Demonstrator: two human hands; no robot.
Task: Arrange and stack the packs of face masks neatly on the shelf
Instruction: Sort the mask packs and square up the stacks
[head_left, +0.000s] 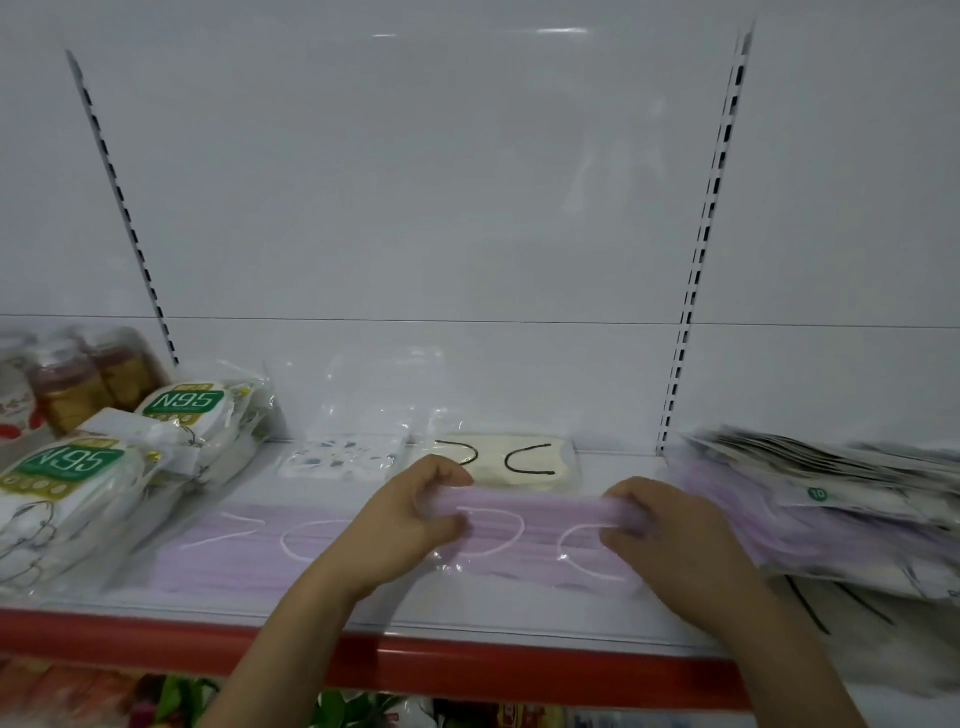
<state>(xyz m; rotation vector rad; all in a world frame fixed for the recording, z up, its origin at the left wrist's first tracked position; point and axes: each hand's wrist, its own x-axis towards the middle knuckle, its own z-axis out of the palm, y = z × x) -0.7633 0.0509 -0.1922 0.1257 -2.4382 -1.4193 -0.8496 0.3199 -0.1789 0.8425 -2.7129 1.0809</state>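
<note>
Bright, even light from overhead; two small streaks of glare sat high on the white back panel (467, 182), w/ a faint hazy reflection lower right of centre. Shadows were soft & weak, mostly under the N95 packs (171, 415) at left. Whole frame looked soft, low detail. The pile of packs at right (831, 499) was smeared by motion blur, its print unreadable. Bottles at far left (78, 379) were blurry too. Wide-angle bend showed at the edges: the slotted uprights (696, 291) leaned inward. The clear wrap on the lilac mask pack (519, 525) caught small glints.
</note>
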